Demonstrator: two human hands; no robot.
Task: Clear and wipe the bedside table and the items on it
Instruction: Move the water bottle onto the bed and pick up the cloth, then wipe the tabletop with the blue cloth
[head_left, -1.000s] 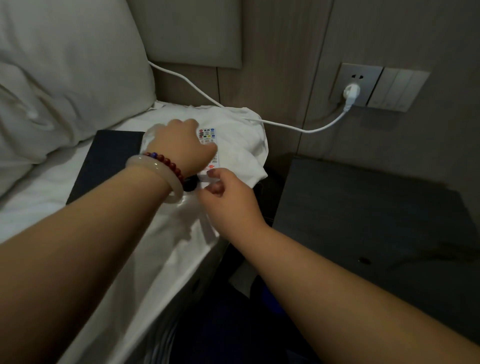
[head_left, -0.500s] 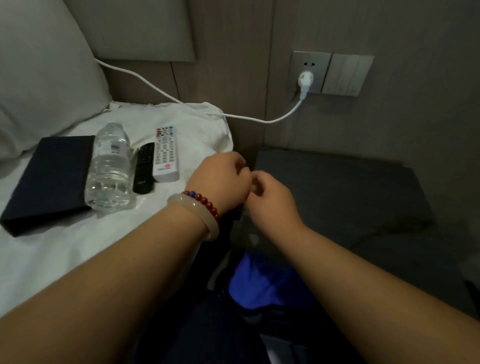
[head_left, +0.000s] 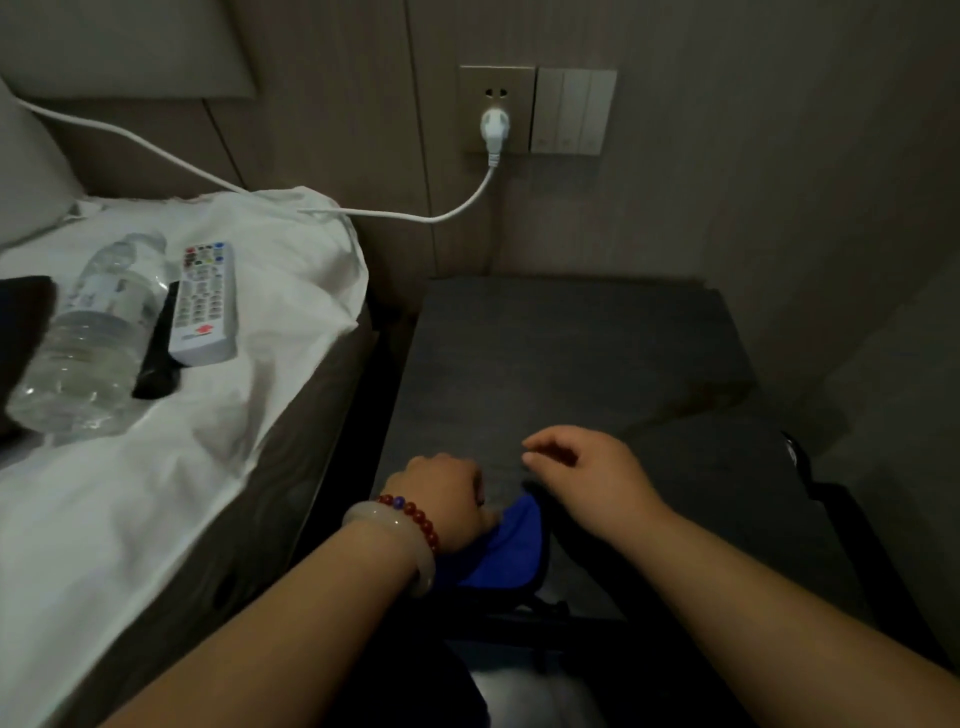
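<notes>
The dark grey bedside table (head_left: 571, 353) stands right of the bed, its top bare. At its front edge my left hand (head_left: 441, 499), with a bead bracelet and a pale bangle on the wrist, is closed on a blue cloth (head_left: 511, 551). My right hand (head_left: 587, 473) hovers just beside it over the table, fingers loosely curled and apart, holding nothing. On the bed's white sheet lie a clear water bottle (head_left: 88, 338), a white remote (head_left: 202, 306), a black remote (head_left: 158, 358) between them, and a dark flat folder (head_left: 21, 332) at the left edge.
A white cable (head_left: 457, 208) runs from a plug in the wall socket (head_left: 493, 127) across the bed corner to behind the pillow (head_left: 26, 171). Light switches (head_left: 571, 111) sit beside the socket. A wall closes in the table's right side.
My hands left the white remote on the bed and came down to the table's front edge. My left hand now grips the blue cloth. The view swung right.
</notes>
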